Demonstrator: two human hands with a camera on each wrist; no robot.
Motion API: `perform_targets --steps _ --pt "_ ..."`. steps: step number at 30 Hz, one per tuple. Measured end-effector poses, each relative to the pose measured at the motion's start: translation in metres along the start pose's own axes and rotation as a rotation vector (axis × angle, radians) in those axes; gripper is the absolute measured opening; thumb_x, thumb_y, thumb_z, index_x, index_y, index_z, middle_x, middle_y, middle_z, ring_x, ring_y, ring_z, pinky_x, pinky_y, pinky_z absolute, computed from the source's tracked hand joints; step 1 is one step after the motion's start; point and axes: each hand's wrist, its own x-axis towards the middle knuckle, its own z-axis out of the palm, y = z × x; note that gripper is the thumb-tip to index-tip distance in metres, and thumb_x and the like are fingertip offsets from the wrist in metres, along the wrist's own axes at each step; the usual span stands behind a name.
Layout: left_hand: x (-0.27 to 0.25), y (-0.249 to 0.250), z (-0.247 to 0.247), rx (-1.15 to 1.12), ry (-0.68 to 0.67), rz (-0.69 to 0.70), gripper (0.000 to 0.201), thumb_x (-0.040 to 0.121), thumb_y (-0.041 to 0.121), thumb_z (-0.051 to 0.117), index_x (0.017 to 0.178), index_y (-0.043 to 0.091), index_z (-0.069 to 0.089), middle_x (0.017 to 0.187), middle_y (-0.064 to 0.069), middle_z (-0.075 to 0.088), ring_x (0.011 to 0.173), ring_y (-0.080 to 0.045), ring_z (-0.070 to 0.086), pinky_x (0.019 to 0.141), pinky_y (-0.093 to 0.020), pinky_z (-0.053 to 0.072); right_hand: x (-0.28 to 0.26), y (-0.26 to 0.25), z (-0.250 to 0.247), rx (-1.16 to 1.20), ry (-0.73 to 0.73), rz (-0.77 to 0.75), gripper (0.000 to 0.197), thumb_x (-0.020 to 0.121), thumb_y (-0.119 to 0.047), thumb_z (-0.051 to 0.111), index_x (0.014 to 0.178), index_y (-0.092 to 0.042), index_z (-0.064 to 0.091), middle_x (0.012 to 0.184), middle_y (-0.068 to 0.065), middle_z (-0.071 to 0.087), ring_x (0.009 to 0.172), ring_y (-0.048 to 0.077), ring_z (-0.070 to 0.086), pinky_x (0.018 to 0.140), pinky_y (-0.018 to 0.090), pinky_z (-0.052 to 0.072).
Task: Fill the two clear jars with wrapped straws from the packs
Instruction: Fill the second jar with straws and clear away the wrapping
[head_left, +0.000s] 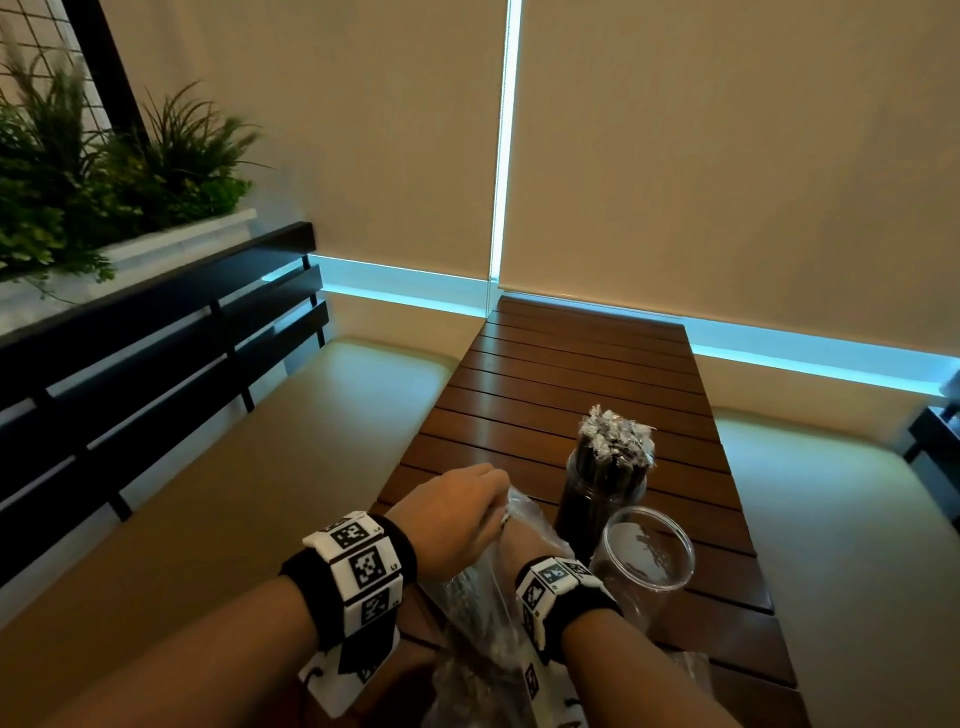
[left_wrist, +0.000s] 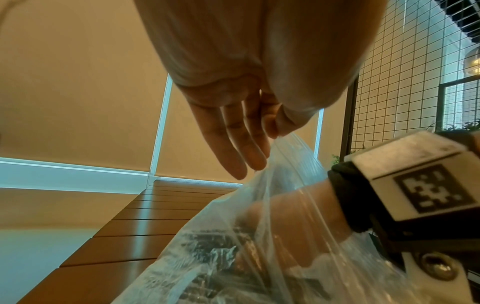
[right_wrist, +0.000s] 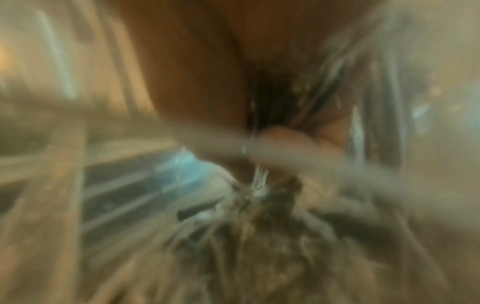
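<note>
A clear plastic pack (head_left: 483, 613) of dark wrapped straws stands at the near end of the slatted wooden table (head_left: 571, 364). My left hand (head_left: 467, 509) pinches the pack's top edge between thumb and forefinger (left_wrist: 276, 133), with the other fingers straight. My right hand (head_left: 527, 543) is inside the pack (left_wrist: 233, 257) and shows through the plastic (left_wrist: 293, 207). In the blurred right wrist view its fingers (right_wrist: 285, 137) curl round dark straws. Just right of the hands, one clear jar (head_left: 597, 499) stands packed with straws (head_left: 615, 434). A second clear jar (head_left: 618, 597) in front of it is empty.
More crumpled clear plastic (head_left: 691, 665) lies at the table's near right. Beige bench cushions flank the table on the left (head_left: 260, 493) and on the right (head_left: 831, 519). A black slatted backrest (head_left: 156, 338) and a planter (head_left: 78, 182) stand to the left.
</note>
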Motion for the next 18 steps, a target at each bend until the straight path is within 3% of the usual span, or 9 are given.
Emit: perform_targets --steps 2,4,6,8,12,15,18 --pt "0.005 0.001 0.001 -0.006 0.020 -0.017 0.016 0.099 0.029 0.043 0.085 0.022 0.045 0.085 0.005 0.048 0.074 -0.016 0.048 0.071 -0.036 0.048 0.005 0.004 0.001 -0.041 0.085 0.036 0.028 0.102 -0.019 0.044 0.128 -0.011 0.050 0.087 -0.005 0.043 0.075 0.002 0.039 0.069 0.008 0.032" --pt "0.010 0.003 0.004 -0.022 0.049 -0.032 0.016 0.099 0.028 0.044 0.085 0.021 0.045 0.084 0.004 0.049 0.074 -0.017 0.049 0.072 -0.038 0.048 0.012 0.017 0.003 -0.056 0.097 0.093 0.023 0.099 -0.029 0.049 0.110 -0.009 0.053 0.103 0.001 0.050 0.090 0.007 0.049 0.084 0.018 0.038" --pt "0.017 0.005 0.007 -0.044 0.088 -0.063 0.016 0.099 0.027 0.045 0.085 0.021 0.046 0.083 0.004 0.051 0.074 -0.018 0.051 0.072 -0.038 0.049 0.001 0.017 -0.008 -0.118 0.131 0.070 0.030 0.096 -0.025 0.051 0.123 -0.013 0.052 0.122 0.003 0.052 0.111 0.019 0.053 0.093 0.029 0.042" --pt "0.023 0.006 0.011 -0.066 0.120 -0.111 0.015 0.098 0.027 0.046 0.085 0.020 0.048 0.082 0.004 0.054 0.073 -0.018 0.053 0.071 -0.039 0.051 -0.016 0.016 -0.025 -0.212 0.107 0.095 0.029 0.097 -0.018 0.049 0.124 -0.010 0.057 0.127 0.009 0.056 0.115 0.025 0.055 0.090 0.034 0.045" --pt "0.037 0.011 0.020 -0.070 0.149 -0.197 0.020 0.096 0.026 0.048 0.077 0.021 0.045 0.078 0.003 0.054 0.073 -0.022 0.054 0.072 -0.041 0.050 -0.047 0.027 -0.051 -0.438 0.098 0.147 0.026 0.098 -0.022 0.047 0.116 -0.008 0.059 0.114 0.013 0.063 0.100 0.031 0.064 0.072 0.036 0.046" --pt "0.046 0.015 0.029 -0.025 0.126 -0.279 0.022 0.096 0.027 0.047 0.076 0.022 0.043 0.079 0.001 0.055 0.076 -0.023 0.055 0.072 -0.038 0.049 -0.079 0.039 -0.076 -0.588 0.083 0.091 0.025 0.098 -0.022 0.048 0.114 -0.007 0.059 0.104 0.013 0.062 0.094 0.033 0.063 0.071 0.037 0.046" --pt "0.051 0.026 0.039 0.047 0.074 -0.334 0.019 0.098 0.030 0.043 0.082 0.019 0.047 0.091 -0.005 0.062 0.083 -0.026 0.058 0.072 -0.035 0.046 -0.113 0.044 -0.099 -0.690 0.098 0.076 0.027 0.096 -0.030 0.052 0.111 -0.011 0.063 0.095 0.009 0.062 0.086 0.030 0.062 0.072 0.035 0.047"
